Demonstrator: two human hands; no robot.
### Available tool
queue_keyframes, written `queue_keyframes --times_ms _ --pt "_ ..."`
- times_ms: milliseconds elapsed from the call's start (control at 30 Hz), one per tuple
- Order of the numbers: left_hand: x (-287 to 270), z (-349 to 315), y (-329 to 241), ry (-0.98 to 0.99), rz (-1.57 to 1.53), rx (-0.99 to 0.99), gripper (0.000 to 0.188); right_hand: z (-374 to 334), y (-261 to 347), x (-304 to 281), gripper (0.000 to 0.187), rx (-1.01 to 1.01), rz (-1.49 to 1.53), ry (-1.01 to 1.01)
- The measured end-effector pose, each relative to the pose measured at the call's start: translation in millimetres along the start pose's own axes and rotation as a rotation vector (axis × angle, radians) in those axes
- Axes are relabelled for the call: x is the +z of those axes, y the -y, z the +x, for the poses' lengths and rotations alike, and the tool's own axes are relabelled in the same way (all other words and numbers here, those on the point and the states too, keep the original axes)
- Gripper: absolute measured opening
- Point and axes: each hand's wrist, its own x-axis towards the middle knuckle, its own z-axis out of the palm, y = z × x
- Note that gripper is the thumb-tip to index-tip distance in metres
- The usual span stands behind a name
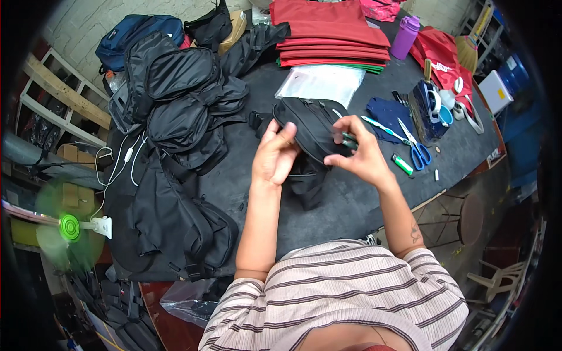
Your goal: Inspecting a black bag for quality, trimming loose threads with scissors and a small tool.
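A small black zippered bag, which looks like a waist pack, is held up over the dark table in front of me. My left hand grips its left edge, thumb on top and the other fingers partly hidden beneath. A black strap end sticks out past that hand, and more black fabric hangs below the bag. My right hand is curled at the bag's right side, thumb against its lower edge. Something small and dark green shows between these fingers, too covered to name.
Black bags lie piled at the left. Folded red fabric and clear plastic sheets are at the back. Blue-handled scissors, a toothbrush, a green lighter and a tool holder lie right. A fan spins at left.
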Motion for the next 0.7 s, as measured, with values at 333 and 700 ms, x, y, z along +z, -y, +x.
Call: queue_keyframes --times_ms 333,700 --pt "33.3 -8.4 19.7 -0.088 0.301 0.219 0.061 10.3 17.2 -11.9 0.028 -0.225 -0.255 -0.183" --pt "42.2 -6.4 18.6 -0.095 0.504 0.382 0.055 23.2 23.5 -12.6 0.021 -0.207 -0.151 -0.030"
